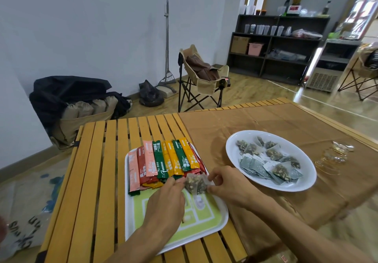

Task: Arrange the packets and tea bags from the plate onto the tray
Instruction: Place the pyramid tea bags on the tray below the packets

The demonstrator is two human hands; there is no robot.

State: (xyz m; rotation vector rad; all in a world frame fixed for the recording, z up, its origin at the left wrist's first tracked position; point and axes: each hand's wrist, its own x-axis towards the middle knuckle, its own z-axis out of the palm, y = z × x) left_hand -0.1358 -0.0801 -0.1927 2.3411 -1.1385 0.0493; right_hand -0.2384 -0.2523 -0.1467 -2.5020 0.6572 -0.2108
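Both hands meet over the tray (204, 225), each pinching one pyramid tea bag (196, 183) between them. The left hand (165, 199) takes its left edge with curled fingers (175, 182); the right hand (226, 187) nips the right corner between thumb and forefinger. The bag hangs just above the tray's bare green middle, right at the near ends of the packets (163, 160), which already lie side by side in a coloured row across the far half. Holding it two-handed probably lets the person square the soft bag before setting it down beside that row. To the right, the plate (302, 181) sits on a brown cloth (245, 123) over the slatted counter (102, 170), with more tea bags (272, 152) and grey sachets (255, 165) on it, so much remains to move.
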